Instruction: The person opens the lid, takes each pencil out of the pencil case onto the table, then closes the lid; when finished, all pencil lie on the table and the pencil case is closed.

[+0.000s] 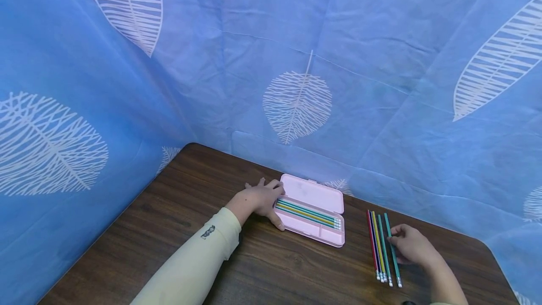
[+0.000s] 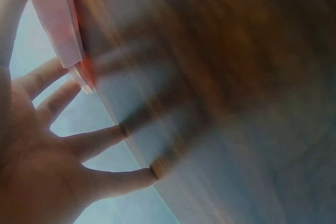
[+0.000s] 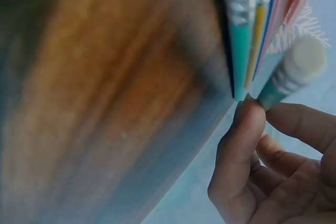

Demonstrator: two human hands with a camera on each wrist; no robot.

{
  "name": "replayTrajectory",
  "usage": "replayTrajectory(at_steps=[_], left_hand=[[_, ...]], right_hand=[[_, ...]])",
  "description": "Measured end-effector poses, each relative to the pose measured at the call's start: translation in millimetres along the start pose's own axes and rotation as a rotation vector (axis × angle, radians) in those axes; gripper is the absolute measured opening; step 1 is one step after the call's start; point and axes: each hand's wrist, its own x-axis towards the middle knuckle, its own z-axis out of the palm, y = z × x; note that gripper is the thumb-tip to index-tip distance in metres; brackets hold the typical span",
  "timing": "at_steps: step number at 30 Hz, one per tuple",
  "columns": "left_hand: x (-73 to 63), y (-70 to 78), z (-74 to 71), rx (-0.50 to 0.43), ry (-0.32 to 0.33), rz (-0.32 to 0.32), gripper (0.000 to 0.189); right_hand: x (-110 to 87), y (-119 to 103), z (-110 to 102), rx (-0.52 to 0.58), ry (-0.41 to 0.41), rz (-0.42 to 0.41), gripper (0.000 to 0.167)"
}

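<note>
A pink pencil case [image 1: 311, 193] lies with its lid folded back on the table. Several green and yellow pencils [image 1: 308, 214] rest side by side in its long compartment, eraser ends to the right. My left hand [image 1: 260, 200] rests at the case's left end, its fingers spread and touching it. Thumb and index finger of my right hand [image 1: 410, 244] pinch a green pencil [image 3: 283, 80], its white eraser end pointing toward me. Just left of it lies a row of loose pencils [image 1: 379, 248] in red, dark blue, yellow and green, with their eraser ends toward me.
The dark wood-grain table [image 1: 271, 272] has rounded far corners. Behind it and along its left side hangs a blue curtain [image 1: 237, 84] with white leaf prints. A small front compartment [image 1: 331, 236] of the case shows its pink floor.
</note>
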Motion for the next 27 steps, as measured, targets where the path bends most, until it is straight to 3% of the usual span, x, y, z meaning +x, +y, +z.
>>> replayTrajectory(at_steps=[15,27], left_hand=[[0.3,-0.2,-1.1,0.013,-0.004,0.001,0.104],[-0.1,0.5,0.2,-0.003,0.001,-0.007,0.104]], right_hand=[[6.6,-4,10,-0.005,0.015,0.064,0.033],[8.0,-5,12,-0.009,0.013,0.064,0.034]])
